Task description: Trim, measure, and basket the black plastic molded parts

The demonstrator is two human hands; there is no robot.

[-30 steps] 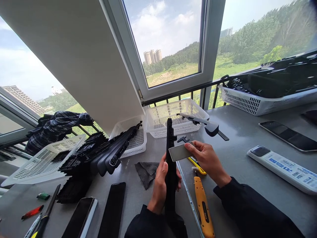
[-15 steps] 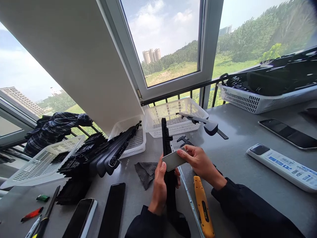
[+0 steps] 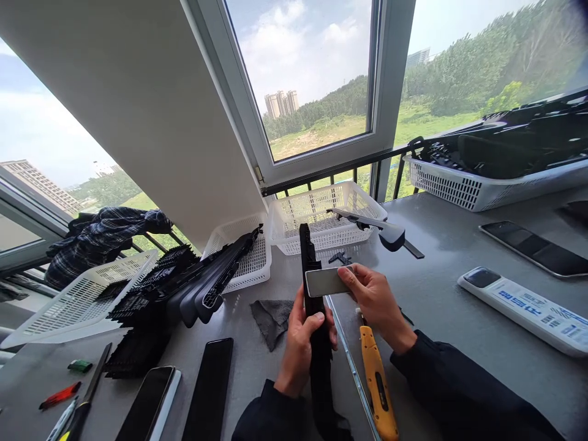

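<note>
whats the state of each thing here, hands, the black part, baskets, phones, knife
left hand: gripping the long black part, held upright
right hand: pinching a flat grey block against the part
long black part: upright, off the table
flat grey block: pressed to the part's edge
middle white basket: upright, a grey part lying across its rim
left white basket: tipped, black parts spilling out
yellow utility knife: lying flat
phones: screens dark

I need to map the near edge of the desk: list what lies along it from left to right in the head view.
Red marker → phone with white case → black phone → left hand on the long black part → yellow utility knife → white remote.
</note>
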